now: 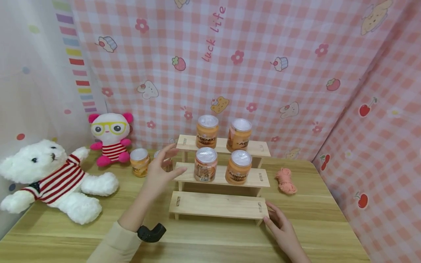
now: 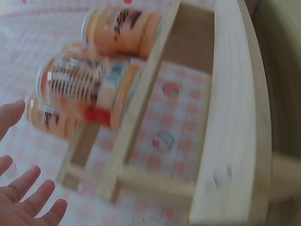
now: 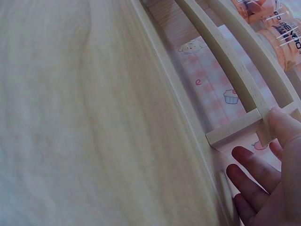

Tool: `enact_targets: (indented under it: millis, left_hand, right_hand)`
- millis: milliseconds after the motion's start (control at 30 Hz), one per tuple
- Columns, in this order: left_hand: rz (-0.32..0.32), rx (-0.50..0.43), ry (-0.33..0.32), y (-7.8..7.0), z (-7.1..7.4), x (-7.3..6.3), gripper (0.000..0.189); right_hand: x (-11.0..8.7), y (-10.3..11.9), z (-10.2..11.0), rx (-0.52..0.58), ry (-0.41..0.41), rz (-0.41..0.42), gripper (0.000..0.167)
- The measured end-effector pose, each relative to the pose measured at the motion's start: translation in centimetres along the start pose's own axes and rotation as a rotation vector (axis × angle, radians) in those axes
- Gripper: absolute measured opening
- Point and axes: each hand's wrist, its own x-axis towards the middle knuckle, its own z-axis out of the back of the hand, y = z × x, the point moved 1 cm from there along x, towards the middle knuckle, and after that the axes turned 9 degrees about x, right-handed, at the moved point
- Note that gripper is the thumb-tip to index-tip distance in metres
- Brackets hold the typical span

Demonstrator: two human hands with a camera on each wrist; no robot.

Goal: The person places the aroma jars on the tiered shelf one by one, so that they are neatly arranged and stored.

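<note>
A three-step wooden stand (image 1: 218, 204) stands on the table. Two orange jars with silvery lids, one being the left upper jar (image 1: 207, 132), sit on its top step, and two more, including the right lower jar (image 1: 238, 168), on the middle step. The bottom step is bare. My left hand (image 1: 158, 179), fingers spread, hovers by the stand's left end, holding nothing. Behind it a jar (image 1: 167, 165) on the table is partly hidden. My right hand (image 1: 281, 228) touches the bottom step's right end with its thumb (image 3: 282, 123); its other fingers extend loosely beside the end.
Another orange jar (image 1: 139, 164) stands on the table at left. A white teddy bear (image 1: 62, 182) and a pink-and-white plush toy (image 1: 112, 137) sit further left. A pink yarn skein (image 1: 286, 180) lies right of the stand. Checked cloth (image 1: 256, 80) hangs behind.
</note>
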Motion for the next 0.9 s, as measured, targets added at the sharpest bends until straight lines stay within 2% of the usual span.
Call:
enact_targets:
  millis: [200, 367, 600, 767, 900]
  left_hand:
    - [0.04, -0.025, -0.076, 2.7, 2.2, 0.3, 0.07]
    - [0.052, 0.066, -0.146, 5.0, 3.8, 0.4, 0.073]
    - [0.114, 0.04, -0.162, 7.4, 5.6, 0.8, 0.073]
    - [0.105, 0.143, -0.187, 8.8, 6.4, 1.3, 0.072]
    - [0.133, 0.175, -0.199, 9.6, 6.9, 1.7, 0.075]
  right_hand:
    - [-0.1, 0.0, 0.0, -0.001, -0.005, 0.013, 0.045]
    - [0.0, 0.0, 0.0, 0.003, -0.006, 0.004, 0.045]
    - [-0.1, -0.1, 0.0, -0.005, -0.01, 0.0, 0.046]
    - [-0.1, 0.0, -0.1, -0.001, -0.011, 0.0, 0.046]
    - [-0.1, 0.0, -0.1, -0.001, -0.011, -0.004, 0.046]
